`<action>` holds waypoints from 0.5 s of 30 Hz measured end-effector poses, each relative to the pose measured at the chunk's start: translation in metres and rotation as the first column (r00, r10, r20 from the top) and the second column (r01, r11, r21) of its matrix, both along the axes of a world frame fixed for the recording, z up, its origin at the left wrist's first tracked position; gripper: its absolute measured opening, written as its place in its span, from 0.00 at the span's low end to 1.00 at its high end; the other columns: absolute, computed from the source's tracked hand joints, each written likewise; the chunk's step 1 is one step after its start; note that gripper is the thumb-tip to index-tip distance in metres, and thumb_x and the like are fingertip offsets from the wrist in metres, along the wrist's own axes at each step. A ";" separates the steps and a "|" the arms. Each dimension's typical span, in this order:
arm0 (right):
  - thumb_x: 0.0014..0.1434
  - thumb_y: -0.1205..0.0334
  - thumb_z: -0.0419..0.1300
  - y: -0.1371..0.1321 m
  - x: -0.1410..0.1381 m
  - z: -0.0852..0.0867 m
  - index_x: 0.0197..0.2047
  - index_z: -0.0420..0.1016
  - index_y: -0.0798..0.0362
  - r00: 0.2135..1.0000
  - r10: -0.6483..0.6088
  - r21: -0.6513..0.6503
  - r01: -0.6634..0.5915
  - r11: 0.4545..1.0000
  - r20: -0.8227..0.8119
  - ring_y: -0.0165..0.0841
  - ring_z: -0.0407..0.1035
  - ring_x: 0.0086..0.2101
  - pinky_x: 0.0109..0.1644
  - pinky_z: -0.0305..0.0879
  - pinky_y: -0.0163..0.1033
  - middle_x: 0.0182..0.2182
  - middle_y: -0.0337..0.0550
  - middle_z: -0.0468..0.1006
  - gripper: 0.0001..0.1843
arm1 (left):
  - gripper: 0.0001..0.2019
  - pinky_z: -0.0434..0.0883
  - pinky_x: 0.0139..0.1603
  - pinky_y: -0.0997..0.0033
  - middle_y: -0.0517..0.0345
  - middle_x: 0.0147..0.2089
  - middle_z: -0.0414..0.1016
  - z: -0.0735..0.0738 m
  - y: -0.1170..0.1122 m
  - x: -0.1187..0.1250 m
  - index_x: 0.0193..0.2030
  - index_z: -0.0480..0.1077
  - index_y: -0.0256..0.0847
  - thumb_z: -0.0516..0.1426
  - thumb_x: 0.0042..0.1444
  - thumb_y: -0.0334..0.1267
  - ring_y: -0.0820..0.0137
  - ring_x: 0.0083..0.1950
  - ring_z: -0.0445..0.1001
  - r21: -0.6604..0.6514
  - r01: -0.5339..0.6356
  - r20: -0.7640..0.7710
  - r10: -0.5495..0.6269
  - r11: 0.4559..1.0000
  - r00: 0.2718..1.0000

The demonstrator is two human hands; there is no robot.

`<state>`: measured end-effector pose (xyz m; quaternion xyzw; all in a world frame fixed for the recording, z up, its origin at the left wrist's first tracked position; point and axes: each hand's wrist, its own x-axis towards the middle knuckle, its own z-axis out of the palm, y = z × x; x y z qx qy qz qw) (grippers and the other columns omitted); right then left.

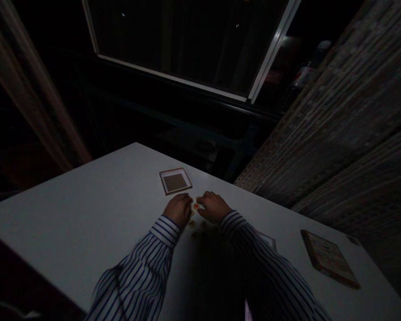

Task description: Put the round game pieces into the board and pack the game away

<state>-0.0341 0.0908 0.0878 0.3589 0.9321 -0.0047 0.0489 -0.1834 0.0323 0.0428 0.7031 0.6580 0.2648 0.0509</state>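
Note:
Both hands rest low over the white table [96, 200], facing each other around a few small round yellowish discs. My left hand [178, 209] has bent fingers with their tips beside the discs; no disc shows lifted in it. My right hand [214, 206] lies opposite, its thumb and forefinger apart, next to a disc with a red mark [196, 206]. Another disc is partly covered by the right fingertips. Nearer to me lies a yellowish disc with a dark mark [191, 224], and further discs sit dim in the shadow between my wrists. Whether fingertips touch any disc is hard to see.
Beyond my left hand stands a shallow open box [175, 182] with a brown-grey inside. A flat decorated box [330, 257] lies at the right. Part of a pale tray [267, 240] shows behind my right sleeve. A curtain [321, 147] hangs by the table's right edge, near a bottle [304, 76].

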 end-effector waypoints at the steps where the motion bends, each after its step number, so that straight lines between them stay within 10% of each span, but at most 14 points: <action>1: 0.54 0.56 0.51 0.000 -0.002 -0.001 0.46 0.68 0.50 1.000 0.002 0.000 -0.002 1.000 0.005 0.36 0.59 0.44 0.45 0.54 0.39 0.43 0.47 0.67 0.17 | 0.17 0.60 0.56 0.64 0.48 0.52 0.68 0.000 0.000 0.000 0.47 0.69 0.38 0.46 0.54 0.33 0.65 0.54 0.64 -0.003 -0.008 0.006 0.008 1.000 1.000; 15: 0.54 0.57 0.50 0.004 -0.012 -0.008 0.43 0.69 0.53 0.998 0.024 0.034 -0.026 0.999 0.063 0.39 0.59 0.44 0.43 0.56 0.43 0.42 0.50 0.67 0.16 | 0.17 0.59 0.57 0.65 0.48 0.52 0.68 0.001 0.001 -0.001 0.46 0.69 0.37 0.46 0.53 0.33 0.65 0.54 0.64 -0.022 -0.012 -0.005 0.012 1.000 1.000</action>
